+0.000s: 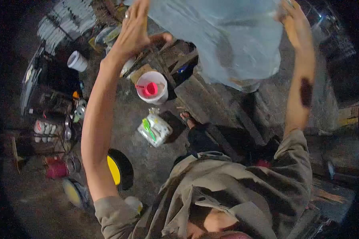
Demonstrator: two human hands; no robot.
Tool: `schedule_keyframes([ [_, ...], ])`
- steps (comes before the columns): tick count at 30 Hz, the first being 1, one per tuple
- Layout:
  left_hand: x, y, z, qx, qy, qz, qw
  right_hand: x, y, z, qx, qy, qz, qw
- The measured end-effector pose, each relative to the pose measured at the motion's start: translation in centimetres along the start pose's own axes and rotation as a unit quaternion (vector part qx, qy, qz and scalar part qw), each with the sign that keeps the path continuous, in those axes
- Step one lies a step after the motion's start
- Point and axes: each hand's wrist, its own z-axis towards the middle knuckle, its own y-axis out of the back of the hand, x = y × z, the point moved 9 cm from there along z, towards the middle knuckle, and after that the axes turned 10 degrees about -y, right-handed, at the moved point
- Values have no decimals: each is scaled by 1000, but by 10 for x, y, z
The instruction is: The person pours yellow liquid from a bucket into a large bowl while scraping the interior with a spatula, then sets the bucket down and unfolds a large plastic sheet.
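Note:
A large pale, translucent plastic sheet (235, 40), perhaps a bag, hangs between my raised hands at the top of the view. My left hand (136, 32), with a ring on one finger, is beside its left edge. Its fingers stretch upward and the thumb stands apart; the fingertips are close to the frame's top edge. At the sheet's right edge, my right hand (293, 22) has its fingers bent in against the plastic, somewhat blurred. The sheet's upper part lies outside the frame.
On the floor stand a white bucket (163, 93) with a red dipper (150, 89), and a white plastic-wrapped pack (162, 137) with a green brush-like item (149, 129) on top. Wooden boards (195, 95) lie below the sheet. A yellow-and-black round container (125, 169) stands left.

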Motion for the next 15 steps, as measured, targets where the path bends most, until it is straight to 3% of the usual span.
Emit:
schedule_keyframes([
  [2,0,34,-6,-13,42,54,998,52,-74,-39,43,-19,25,999],
  [5,1,61,-9,83,60,122,987,81,-106,-65,106,-34,31,993],
  [6,-17,76,-7,70,31,181,981,90,-114,-74,119,-39,40,991],
  [9,-34,109,-6,107,131,196,966,111,-129,-97,136,-22,40,990],
  [10,-38,130,-6,39,60,137,988,122,-134,-99,138,-7,28,990],
  [12,-27,157,-31,60,10,272,960,133,-134,-107,131,22,9,991],
  [14,-78,171,-31,31,-69,346,935,135,-129,-104,103,48,9,993],
  [15,-85,174,-38,60,21,278,958,132,-127,-100,88,58,10,994],
])
